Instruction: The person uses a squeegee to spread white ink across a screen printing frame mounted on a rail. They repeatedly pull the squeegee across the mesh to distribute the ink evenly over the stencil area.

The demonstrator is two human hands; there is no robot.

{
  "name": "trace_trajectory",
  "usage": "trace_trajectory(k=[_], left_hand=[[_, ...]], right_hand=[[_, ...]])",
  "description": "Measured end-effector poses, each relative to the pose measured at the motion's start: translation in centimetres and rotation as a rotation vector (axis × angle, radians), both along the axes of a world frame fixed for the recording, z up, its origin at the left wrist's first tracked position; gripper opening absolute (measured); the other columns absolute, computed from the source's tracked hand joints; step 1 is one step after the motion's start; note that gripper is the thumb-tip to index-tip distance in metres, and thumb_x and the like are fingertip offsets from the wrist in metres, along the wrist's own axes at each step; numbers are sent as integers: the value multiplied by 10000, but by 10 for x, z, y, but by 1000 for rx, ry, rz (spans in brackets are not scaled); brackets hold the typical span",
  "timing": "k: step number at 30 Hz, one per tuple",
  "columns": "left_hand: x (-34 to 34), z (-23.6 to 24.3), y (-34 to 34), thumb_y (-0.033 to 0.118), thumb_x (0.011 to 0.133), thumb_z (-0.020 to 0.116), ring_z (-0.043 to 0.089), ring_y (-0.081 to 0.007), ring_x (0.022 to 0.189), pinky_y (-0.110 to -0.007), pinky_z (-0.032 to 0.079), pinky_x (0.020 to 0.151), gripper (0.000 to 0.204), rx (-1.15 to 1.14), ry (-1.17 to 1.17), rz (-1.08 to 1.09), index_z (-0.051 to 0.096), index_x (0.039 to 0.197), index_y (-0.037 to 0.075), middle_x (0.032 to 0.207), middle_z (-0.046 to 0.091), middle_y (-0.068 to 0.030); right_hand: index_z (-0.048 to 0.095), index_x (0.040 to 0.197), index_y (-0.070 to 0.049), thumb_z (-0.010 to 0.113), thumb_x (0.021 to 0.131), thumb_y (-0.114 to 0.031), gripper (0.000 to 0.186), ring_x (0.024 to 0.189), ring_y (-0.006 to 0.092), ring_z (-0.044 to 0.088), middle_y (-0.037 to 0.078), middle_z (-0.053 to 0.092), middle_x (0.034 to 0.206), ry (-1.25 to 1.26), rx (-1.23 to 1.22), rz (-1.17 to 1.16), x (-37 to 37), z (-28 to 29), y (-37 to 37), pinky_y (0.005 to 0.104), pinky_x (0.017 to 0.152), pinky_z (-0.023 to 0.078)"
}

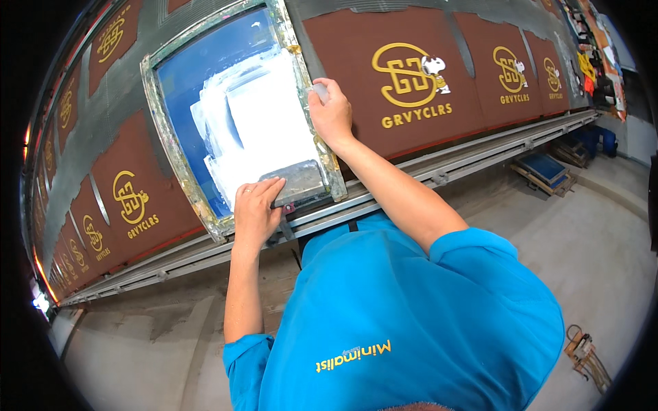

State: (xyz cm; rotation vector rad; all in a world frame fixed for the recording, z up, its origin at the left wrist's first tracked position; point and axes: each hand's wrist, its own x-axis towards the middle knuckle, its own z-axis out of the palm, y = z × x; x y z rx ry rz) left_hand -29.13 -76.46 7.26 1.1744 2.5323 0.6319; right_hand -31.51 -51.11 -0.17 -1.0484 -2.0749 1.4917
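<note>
Slab [300, 182]: frame's [168, 127] near end; I judge it stiff, slippery; hold by ends.
Left hand [257, 209]: fingers on slab; closure I can't tell.
Right hand [334, 115]: curled round grey bit [320, 91], frame's right side.

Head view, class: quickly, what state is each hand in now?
Left hand: touching the grey block; whether it grips cannot be told.
Right hand: closed on a grey handle at the screen frame.
</note>
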Motion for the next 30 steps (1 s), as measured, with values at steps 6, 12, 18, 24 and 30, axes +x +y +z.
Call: trace_trajectory(k=[6,12,18,24,30], left_hand=[[-81,12,-13,69,768,730,707,-309,920,-450,452,939,352,31,43,-56,786,1114,102,975,784,-100],[-179,6,26,169,843,770,720,-297,847,-435,505,884,227,-69,100,-77,812,1066,147,913,780,-79],[-244,-18,71,259,857,778,733,-343,862,-474,532,854,232,-111,117,-51,818,1063,162,875,778,-97],[-255,-7,84,292,867,774,741,-358,871,-499,571,773,162,-248,66,-2,806,998,202,876,776,-104],[-202,-27,57,301,871,803,740,-365,841,-479,580,710,147,-255,120,2,793,989,214,919,769,-82]], right_hand=[[682,1258,-191,699,917,-337,371,924,374,769,159,787,932,-117,117,21,-14,-26,-17,498,842,584],[665,1248,-151,691,937,-304,347,976,352,761,167,778,1032,-243,128,27,-19,-17,-20,471,883,572],[680,1302,-73,767,925,-452,542,1110,310,697,131,759,1072,-80,381,46,-33,-33,1,483,1055,478],[784,974,-103,830,871,-427,343,1012,310,691,66,743,930,-27,793,742,-123,45,12,484,938,479],[684,841,-93,843,754,-185,204,869,312,680,81,692,856,-41,860,806,-80,22,-13,465,813,499]])
